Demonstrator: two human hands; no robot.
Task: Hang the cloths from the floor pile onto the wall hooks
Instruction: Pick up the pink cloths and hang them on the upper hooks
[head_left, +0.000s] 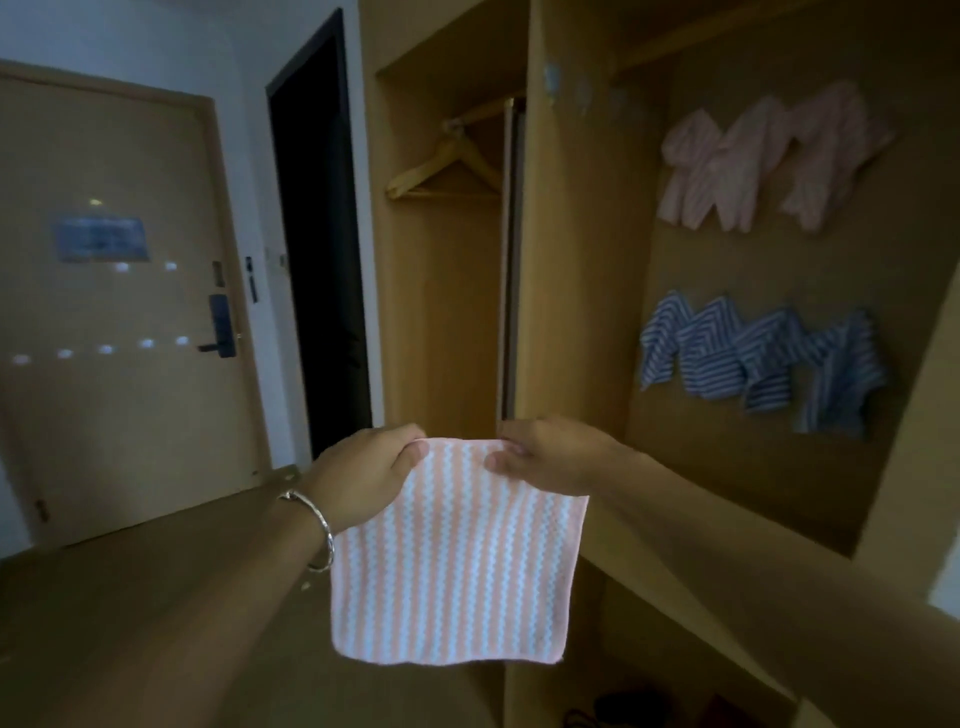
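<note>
Head view. Both hands hold one pink-and-white striped cloth (447, 561) up in front of the open wooden wardrobe (576, 260).

The left hand (363, 478), with a metal bangle (318, 530) on the wrist, pinches the top left corner. The right hand (550, 457) pinches the top right corner. On each hand the thumb lies across the front face of the cloth. The other fingers (395, 434) curl over the top edge, and their tips are hidden behind the fabric.

The cloth hangs flat and facing the camera, with its top edge stretched nearly level between the hands. It looks close to square and a little taller than wide. The stripes run from top to bottom, and the bottom edge hangs free.

On the wardrobe's right inner wall hangs an upper row of pink striped cloths (769, 161), with a row of blue striped cloths (763, 358) below it. In both rows the cloths overlap, so a count is uncertain. Their hooks are covered.

Bare hooks (553, 80) to the left of the pink row are blurred. A wooden hanger (447, 166) hangs on the rail in the left compartment.

A closed door (119, 291) with a lever lock stands at far left. Dark items at the bottom right cannot be identified.
</note>
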